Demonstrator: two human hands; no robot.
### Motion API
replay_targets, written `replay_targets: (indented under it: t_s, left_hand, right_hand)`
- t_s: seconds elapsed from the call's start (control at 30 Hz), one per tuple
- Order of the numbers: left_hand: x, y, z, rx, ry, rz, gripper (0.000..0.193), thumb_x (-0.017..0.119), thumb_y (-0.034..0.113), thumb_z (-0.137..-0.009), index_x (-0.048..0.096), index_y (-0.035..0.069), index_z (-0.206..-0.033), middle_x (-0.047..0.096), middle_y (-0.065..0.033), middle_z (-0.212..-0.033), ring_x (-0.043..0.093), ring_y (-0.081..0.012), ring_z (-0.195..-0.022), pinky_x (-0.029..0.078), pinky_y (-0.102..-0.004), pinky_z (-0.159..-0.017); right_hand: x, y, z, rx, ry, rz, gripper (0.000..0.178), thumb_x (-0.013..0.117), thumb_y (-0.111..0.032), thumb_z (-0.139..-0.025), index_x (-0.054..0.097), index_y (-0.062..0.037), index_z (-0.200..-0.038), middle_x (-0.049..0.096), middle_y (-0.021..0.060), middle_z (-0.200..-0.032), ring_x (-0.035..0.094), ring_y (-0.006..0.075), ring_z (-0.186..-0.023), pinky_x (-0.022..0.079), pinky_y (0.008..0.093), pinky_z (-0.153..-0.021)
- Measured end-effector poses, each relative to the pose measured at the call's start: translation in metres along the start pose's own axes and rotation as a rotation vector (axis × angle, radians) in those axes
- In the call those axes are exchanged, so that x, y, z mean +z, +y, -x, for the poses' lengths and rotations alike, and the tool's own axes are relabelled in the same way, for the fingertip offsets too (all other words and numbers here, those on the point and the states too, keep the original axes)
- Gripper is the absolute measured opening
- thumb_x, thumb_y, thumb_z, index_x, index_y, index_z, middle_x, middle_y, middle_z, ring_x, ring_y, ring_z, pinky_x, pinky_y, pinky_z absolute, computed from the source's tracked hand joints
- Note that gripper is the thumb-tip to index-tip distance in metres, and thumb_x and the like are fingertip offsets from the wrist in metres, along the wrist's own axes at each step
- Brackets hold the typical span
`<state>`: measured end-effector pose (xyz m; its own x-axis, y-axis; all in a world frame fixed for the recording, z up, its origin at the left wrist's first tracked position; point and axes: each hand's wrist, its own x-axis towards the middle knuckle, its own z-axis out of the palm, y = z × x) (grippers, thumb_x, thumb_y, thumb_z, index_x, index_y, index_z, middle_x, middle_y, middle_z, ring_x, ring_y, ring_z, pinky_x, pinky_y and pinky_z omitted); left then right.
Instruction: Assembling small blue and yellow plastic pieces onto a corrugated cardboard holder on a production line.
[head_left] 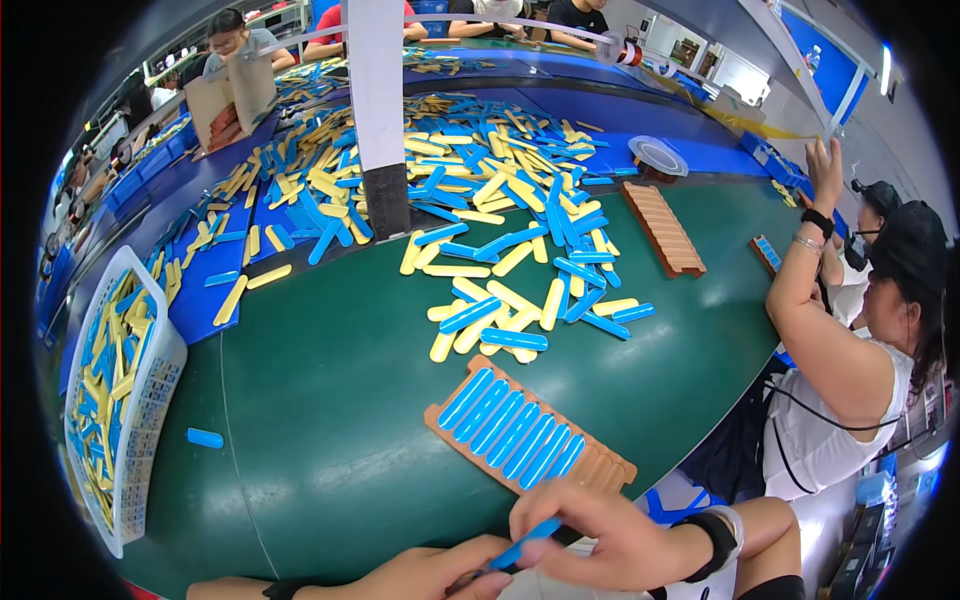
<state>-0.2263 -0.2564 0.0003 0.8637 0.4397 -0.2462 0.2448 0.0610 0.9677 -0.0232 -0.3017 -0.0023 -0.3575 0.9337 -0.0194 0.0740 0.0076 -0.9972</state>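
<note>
Watching L hand & R hand, both grips clamped on blue strip. Prob drops if either slips.

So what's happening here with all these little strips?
A person's left hand and right hand hold a flat, round-ended blue strip between them, near a brown slotted tray. Matching blue strips lie in most of its slots. Beyond, loose blue and yellow strips spread onto the green tabletop, and a white plastic basket at left holds more.
</note>
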Motion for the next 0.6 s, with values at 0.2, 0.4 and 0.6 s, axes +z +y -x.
replay_targets:
  t_s: [0.2, 0.4, 0.6]
  left_hand:
    - [0.006, -0.015, 0.000, 0.143, 0.321, -0.028, 0.064, 0.036, -0.015, -0.066, 0.036, 0.005, -0.126, 0.036, -0.0029, -0.091, 0.035, -0.0115, -0.069, 0.033, -0.0192, -0.065]
    - [0.008, -0.008, -0.004, 0.173, 0.289, 0.125, 0.059, 0.032, -0.011, -0.079, 0.026, 0.005, -0.135, 0.043, -0.0089, -0.101, 0.041, -0.0108, -0.067, 0.037, -0.0202, -0.065]
    - [0.008, 0.008, 0.003, -0.054, 0.239, 0.444, 0.047, 0.032, 0.006, -0.095, 0.014, 0.009, -0.139, 0.049, -0.0088, -0.088, 0.041, -0.0085, -0.057, 0.036, -0.0187, -0.061]
  right_hand:
    - [-0.066, -0.011, -0.002, 0.328, 0.186, 0.051, 0.019, 0.053, -0.010, -0.089, 0.046, -0.0048, -0.106, 0.060, 0.0024, -0.079, 0.053, 0.0073, -0.066, 0.042, 0.0204, -0.060]
    - [-0.096, -0.014, -0.010, 0.482, -0.042, 0.304, 0.012, 0.059, -0.011, -0.083, 0.064, -0.0022, -0.091, 0.064, 0.0013, -0.091, 0.058, 0.0063, -0.077, 0.045, 0.0192, -0.066]
    - [-0.093, -0.004, -0.023, 0.504, -0.001, 0.405, 0.045, 0.068, -0.023, -0.076, 0.036, -0.0086, -0.104, 0.051, 0.0074, -0.071, 0.050, 0.0145, -0.061, 0.039, 0.0268, -0.052]
